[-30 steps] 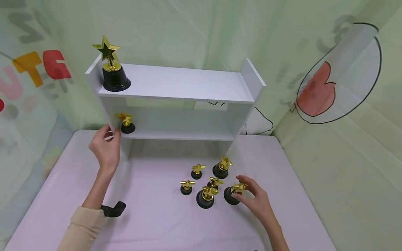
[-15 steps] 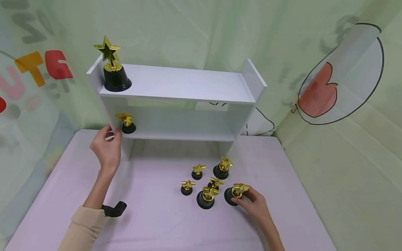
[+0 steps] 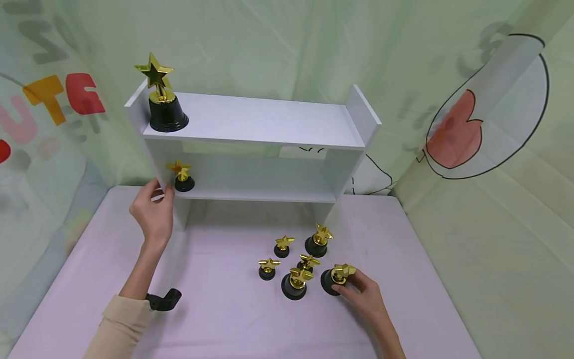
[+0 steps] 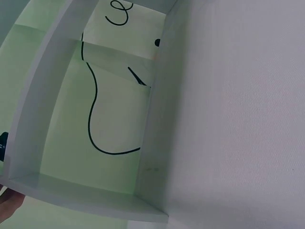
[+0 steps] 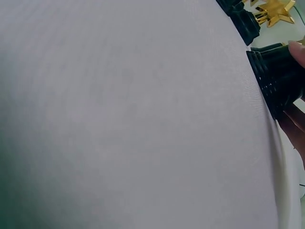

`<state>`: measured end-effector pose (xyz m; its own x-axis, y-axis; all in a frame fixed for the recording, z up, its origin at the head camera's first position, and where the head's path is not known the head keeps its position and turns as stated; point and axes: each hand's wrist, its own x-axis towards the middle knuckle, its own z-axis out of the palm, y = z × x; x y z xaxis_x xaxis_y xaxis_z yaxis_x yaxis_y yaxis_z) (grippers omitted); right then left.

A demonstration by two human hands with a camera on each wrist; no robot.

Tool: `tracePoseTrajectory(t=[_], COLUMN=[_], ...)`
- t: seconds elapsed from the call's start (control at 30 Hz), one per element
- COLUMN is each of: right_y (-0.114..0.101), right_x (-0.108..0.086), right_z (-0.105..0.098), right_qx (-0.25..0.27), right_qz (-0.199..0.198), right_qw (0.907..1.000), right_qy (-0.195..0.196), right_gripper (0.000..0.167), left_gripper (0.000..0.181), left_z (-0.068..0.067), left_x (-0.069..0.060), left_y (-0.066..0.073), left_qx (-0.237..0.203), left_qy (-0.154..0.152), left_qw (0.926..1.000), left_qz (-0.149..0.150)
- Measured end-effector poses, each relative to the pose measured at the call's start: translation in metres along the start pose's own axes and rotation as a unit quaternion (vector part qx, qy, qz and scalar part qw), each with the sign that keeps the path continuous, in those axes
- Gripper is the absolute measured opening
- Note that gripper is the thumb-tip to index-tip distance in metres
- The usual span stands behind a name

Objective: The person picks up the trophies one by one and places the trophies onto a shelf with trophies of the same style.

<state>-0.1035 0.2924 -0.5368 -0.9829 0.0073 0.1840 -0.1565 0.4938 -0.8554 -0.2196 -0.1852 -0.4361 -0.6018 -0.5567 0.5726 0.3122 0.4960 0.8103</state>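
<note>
Right hand [image 3: 365, 295] fingers grip the star trophy [image 3: 330, 282] by its black base – it's upright on the table [image 3: 224, 314], beside five others [image 3: 293, 288]. Left hand [image 3: 154, 213] pinches the white shelf [image 3: 264, 119]'s left side – small trophy [image 3: 184, 184] near fingertips.

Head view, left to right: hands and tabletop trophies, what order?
Left hand, small front-left trophy, small rear trophy, large front trophy, large rear trophy, gripped trophy, right hand. Left out: overlapped small trophy behind the large front trophy.
</note>
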Motion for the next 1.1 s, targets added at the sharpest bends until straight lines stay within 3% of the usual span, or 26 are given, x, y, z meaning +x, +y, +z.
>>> tracePoseTrajectory(t=[0.57,0.83,1.1], right_y=[-0.018,-0.026,-0.041], right_x=[0.002,0.004,0.010], right_z=[-0.008,-0.012,-0.015], right_qx=[-0.081,-0.105,-0.109], right_qz=[0.053,0.032,-0.046], right_qw=[0.9953,0.9939,0.9929], right_qy=[0.010,0.009,0.017], right_gripper=[0.046,0.048,0.045], left_gripper=[0.024,0.023,0.023], left_z=[0.001,0.000,0.000], left_x=[-0.001,0.000,0.000], left_y=[0.000,0.001,0.001], left_qx=[0.008,0.000,0.001], left_qy=[-0.001,0.002,0.000], left_qw=[1.0000,1.0000,1.0000], left_qz=[-0.001,0.001,0.002])
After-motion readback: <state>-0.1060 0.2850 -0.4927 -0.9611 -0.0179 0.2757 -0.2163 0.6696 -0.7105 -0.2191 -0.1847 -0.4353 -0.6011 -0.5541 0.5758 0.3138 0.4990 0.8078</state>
